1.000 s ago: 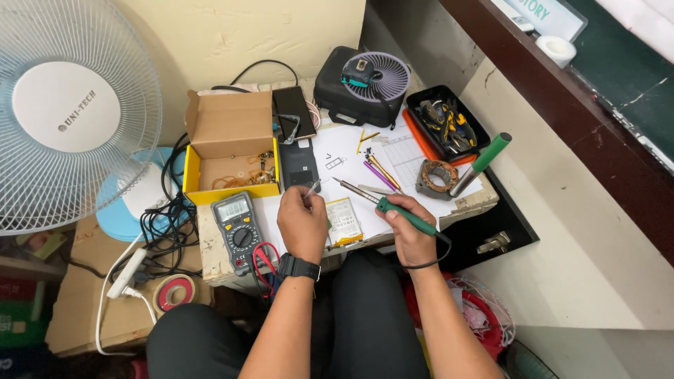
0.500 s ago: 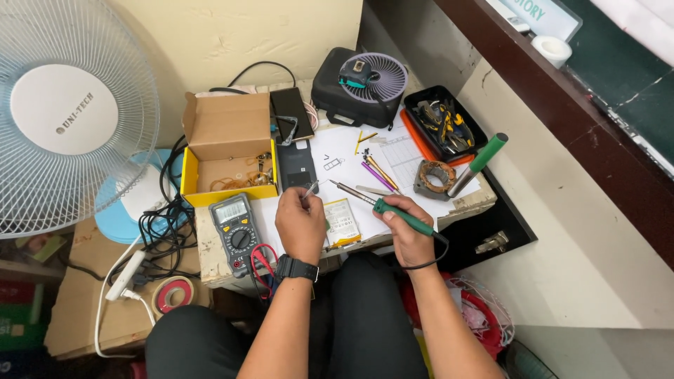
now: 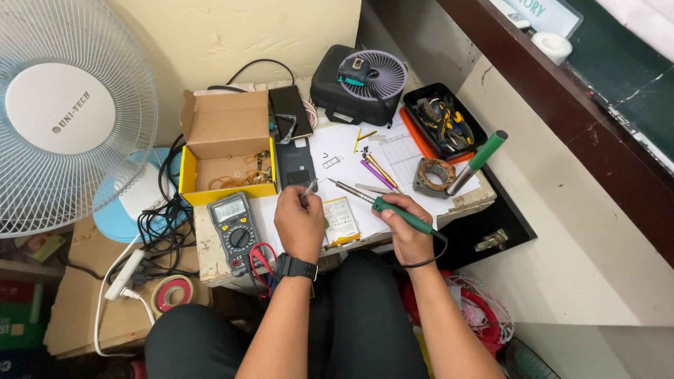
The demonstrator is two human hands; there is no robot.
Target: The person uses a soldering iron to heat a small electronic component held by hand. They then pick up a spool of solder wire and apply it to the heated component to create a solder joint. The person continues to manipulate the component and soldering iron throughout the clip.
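My right hand (image 3: 409,231) grips a green-handled soldering iron (image 3: 379,203), its metal tip pointing up-left over the white paper (image 3: 337,151). My left hand (image 3: 300,223), with a black watch on the wrist, pinches a thin metal piece, perhaps tweezers or solder wire (image 3: 309,187), close to the iron's tip. A small flat battery with a yellow-green label (image 3: 342,219) lies between the hands. A dark phone body (image 3: 295,163) lies just beyond my left hand.
A multimeter (image 3: 234,228) with red leads lies left of my left hand. An open cardboard box in a yellow tray (image 3: 226,151), a small purple desk fan (image 3: 372,74), a black tool tray (image 3: 444,121), a soldering stand (image 3: 434,175) and a large white fan (image 3: 63,119) surround the small table.
Both hands stay almost in place; the iron's tip and the left hand's thin piece have drawn slightly closer together. The camera shifted a little.
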